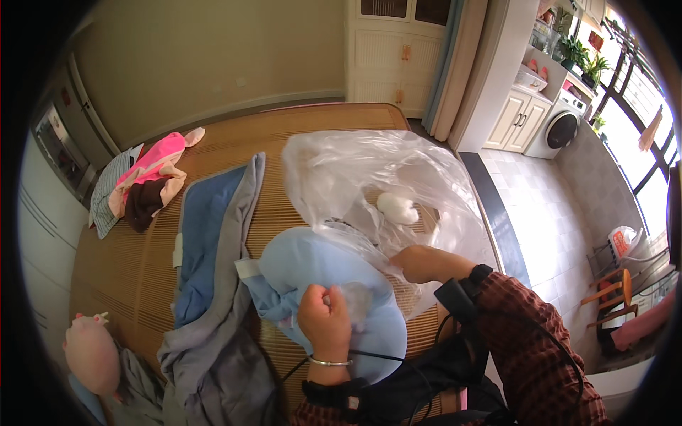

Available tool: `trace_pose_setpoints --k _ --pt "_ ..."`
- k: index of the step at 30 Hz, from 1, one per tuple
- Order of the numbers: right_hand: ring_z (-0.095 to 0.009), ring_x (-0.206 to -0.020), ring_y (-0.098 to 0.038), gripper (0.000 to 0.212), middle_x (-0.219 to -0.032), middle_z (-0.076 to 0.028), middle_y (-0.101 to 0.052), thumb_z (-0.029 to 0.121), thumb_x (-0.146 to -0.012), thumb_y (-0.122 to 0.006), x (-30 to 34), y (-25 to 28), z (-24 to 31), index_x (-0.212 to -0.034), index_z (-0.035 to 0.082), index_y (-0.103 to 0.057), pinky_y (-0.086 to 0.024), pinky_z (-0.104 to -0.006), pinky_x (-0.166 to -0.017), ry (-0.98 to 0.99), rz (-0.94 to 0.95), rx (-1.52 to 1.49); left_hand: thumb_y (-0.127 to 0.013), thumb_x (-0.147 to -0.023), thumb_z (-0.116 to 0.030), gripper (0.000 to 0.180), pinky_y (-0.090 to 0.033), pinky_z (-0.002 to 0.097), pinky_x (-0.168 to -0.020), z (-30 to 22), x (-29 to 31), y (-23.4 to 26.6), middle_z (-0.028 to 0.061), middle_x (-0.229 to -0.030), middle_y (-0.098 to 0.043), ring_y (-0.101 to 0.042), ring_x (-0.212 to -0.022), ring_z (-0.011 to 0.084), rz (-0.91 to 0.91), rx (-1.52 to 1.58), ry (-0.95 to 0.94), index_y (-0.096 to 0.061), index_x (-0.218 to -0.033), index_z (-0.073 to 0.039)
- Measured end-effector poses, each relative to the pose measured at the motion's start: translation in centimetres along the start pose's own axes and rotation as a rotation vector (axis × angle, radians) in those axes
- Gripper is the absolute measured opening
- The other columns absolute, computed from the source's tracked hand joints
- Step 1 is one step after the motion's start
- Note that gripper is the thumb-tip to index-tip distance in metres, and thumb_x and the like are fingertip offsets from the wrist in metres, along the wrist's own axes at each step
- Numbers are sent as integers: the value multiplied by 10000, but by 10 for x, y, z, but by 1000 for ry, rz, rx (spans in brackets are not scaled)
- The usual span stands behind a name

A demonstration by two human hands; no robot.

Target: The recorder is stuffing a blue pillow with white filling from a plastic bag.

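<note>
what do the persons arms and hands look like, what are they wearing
Both hands are bare. The left hand has a thin silver bangle at the wrist above a dark cuff. The right hand comes out of a dark red plaid sleeve with a black strap around the wrist. Thin black cables run across both forearms.

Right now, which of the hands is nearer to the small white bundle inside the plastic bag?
Right. The right hand is inside the bag just below the white bundle; the left hand grips the blue fabric farther down.
</note>
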State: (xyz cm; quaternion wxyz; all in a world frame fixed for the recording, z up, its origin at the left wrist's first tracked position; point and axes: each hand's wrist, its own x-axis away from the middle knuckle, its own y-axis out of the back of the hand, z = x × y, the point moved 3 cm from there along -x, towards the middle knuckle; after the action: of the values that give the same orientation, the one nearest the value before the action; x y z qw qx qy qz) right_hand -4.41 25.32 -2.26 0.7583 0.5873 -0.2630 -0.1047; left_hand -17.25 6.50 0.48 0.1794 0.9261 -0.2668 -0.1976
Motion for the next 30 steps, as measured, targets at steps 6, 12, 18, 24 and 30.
trace_pose_setpoints --k 6,12,18,24,30 --pt "-350 -885 -589 239 -957 -184 -598 152 -760 -536 -22 42 -29 -969 81 -628 -479 -408 -739 -207 -418 -460 -601 -793 -189 205 -414 393 -545 4 3 -2 147 -657 -546 -536 -600 328 53 -5 26 -510 -707 -27" --pt "-358 -1074 -542 527 -1154 -224 -568 278 -708 -634 -48 -7 -99 -1195 96 -553 -441 -388 -895 -440 -388 -382 -596 -788 -185 207 -411 406 -530 -6 5 -9 148 -636 -545 -540 -586 338 120 10 -4 -515 -679 -28" --pt "-318 -1087 -546 532 -1295 -177 -464 255 -675 -689 -59 -24 -66 -1169 113 -552 -451 -381 -895 -399 -218 -205 -596 -776 -165 199 -405 429 -518 -5 7 -19 134 -614 -533 -528 -567 341 139 -32 -122 -501 -653 -40" --pt "-309 -1165 -474 615 -1317 -105 -480 172 -798 -654 -35 -19 -164 -1348 100 -389 -406 -367 -960 -288 -611 133 -595 -749 -159 195 -413 448 -532 -17 13 -33 125 -613 -517 -531 -588 336 206 -5 -256 -474 -632 -59" --pt "-219 -958 -552 356 -1077 -78 -567 280 -826 -565 -14 41 -135 -1136 110 -523 -460 -388 -759 -192 -568 -1746 -605 -739 -160 210 -405 441 -511 -15 20 -32 121 -594 -515 -525 -563 333 213 62 -246 -478 -607 -57"
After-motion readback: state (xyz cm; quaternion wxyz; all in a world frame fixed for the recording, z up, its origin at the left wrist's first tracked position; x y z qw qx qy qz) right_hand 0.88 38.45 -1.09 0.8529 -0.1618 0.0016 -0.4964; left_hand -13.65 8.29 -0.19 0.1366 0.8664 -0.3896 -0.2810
